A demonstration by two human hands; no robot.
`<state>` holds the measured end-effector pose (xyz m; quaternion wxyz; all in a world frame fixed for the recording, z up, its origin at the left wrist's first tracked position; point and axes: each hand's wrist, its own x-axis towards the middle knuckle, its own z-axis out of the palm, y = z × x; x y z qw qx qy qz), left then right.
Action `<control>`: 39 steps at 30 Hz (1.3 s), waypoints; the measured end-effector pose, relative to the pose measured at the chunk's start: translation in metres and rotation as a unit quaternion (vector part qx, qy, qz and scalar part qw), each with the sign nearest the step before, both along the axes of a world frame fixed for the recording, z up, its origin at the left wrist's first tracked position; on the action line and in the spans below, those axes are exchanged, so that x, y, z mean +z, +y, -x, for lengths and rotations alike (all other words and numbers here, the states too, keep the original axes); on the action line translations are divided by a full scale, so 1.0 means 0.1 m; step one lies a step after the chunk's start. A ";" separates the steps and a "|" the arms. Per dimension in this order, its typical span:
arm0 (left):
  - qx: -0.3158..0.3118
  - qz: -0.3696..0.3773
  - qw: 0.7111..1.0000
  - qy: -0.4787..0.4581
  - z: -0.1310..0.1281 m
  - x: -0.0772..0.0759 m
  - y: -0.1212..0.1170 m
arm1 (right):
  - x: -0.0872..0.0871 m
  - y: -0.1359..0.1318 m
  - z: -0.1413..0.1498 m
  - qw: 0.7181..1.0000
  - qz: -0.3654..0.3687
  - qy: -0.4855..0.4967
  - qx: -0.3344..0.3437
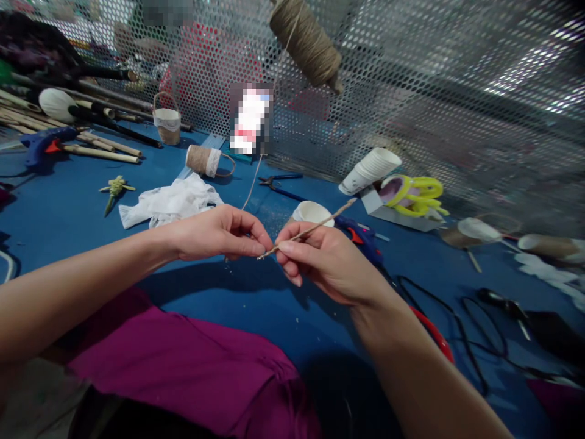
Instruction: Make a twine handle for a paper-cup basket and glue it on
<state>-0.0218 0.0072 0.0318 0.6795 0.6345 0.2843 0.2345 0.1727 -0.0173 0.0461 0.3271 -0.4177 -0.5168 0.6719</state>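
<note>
Right, head view: right hand (320, 256) pinches a jute cord (336, 213), left hand (228, 231) seems to pinch its lower end; cord spans between them, above the blue table (205, 286). I'd keep both grips close, tension steady. Counts: one twine spool (306, 46), two glue guns (46, 146), one pair of pliers (273, 183), one paper-cup stack (370, 171).

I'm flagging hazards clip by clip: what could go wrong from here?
The glue gun lies close beyond the right hand, which might brush it and, if it is hot, get burned. The cup is also just beyond that hand, so a careless move could knock it. The twine might slip, as that hand and the left hand pinch it near one end.
</note>
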 end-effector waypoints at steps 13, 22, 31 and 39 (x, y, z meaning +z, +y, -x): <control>0.027 0.019 0.999 -0.017 -0.03 0.00 0.00 | -0.01 0.00 0.07 0.996 0.051 0.065 -0.029; 0.029 -0.016 0.999 0.005 -0.03 0.01 -0.01 | -0.02 0.00 0.12 0.993 0.065 0.071 -0.063; 0.026 -0.016 1.000 0.005 -0.03 0.00 -0.01 | -0.01 -0.01 0.09 0.999 0.022 -0.014 -0.045; 0.003 -0.007 1.000 0.001 -0.01 0.01 -0.02 | 0.05 -0.02 0.06 0.999 0.011 -0.026 -0.020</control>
